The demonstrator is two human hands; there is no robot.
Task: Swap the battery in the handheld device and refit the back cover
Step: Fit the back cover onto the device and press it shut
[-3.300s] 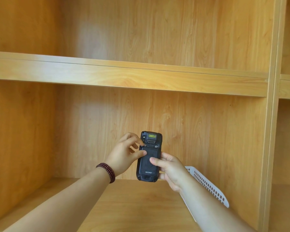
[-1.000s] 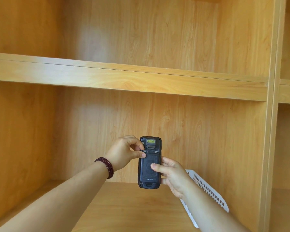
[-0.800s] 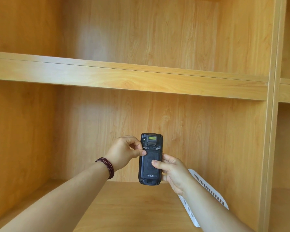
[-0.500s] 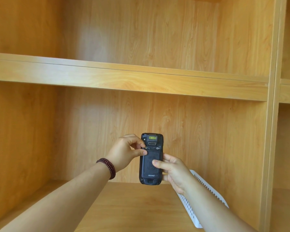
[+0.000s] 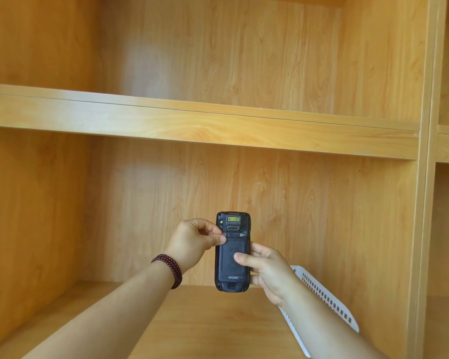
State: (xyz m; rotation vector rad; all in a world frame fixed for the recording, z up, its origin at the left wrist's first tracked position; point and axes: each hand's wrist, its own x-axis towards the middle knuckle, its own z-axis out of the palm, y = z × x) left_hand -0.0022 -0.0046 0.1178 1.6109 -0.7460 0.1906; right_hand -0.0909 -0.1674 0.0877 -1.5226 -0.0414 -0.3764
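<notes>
Where thumb and forefinger of the left hand pinch at the left latch near the top of the back cover, fingertips hide the latch's left edge. Right hand wrapped around the right side of the handheld device, thumb laid flat across the cover, other fingers curled behind and mostly hidden. Held upright in mid-air before the wooden shelf, long axis vertical, back toward the camera, scanner window up. Black, rugged casing; textured cover panel in place; small pale logo low down; second latch at upper right. Beaded bracelet on the left wrist. White slotted tray partly covered by the right forearm, its shape hard to make out.
</notes>
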